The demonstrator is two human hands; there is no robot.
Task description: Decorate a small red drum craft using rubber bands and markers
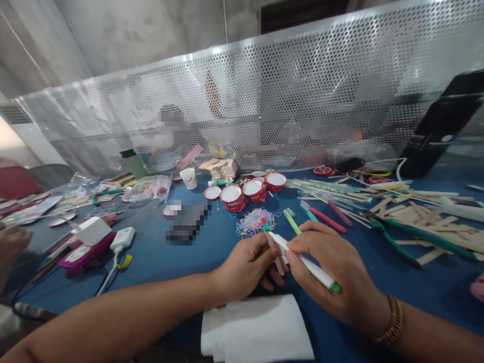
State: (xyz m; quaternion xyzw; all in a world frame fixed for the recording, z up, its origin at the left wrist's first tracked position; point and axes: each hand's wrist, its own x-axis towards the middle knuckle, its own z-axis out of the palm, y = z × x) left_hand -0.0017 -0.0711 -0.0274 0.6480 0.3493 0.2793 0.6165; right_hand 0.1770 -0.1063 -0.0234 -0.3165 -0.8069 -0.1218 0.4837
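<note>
My left hand [247,264] is closed on a wooden craft stick [279,263], whose upper end is coloured red and green. In my right hand [333,267] is a white marker pen [317,269] with a green end, its tip pointing at the coloured part of the stick. Whether the tip touches the stick I cannot tell. Just beyond my hands lies a pile of small pastel rubber bands [255,222]. Below my hands is a folded white cloth or paper [257,330].
Several small red-rimmed drums [232,196] stand ahead, near a paper cup [188,178]. Green-handled pliers [423,234] lie among loose craft sticks [434,217] at right. A purple device [85,252], a white charger [123,238] and another person's hand [13,242] are at left. A perforated metal panel [242,101] closes the back.
</note>
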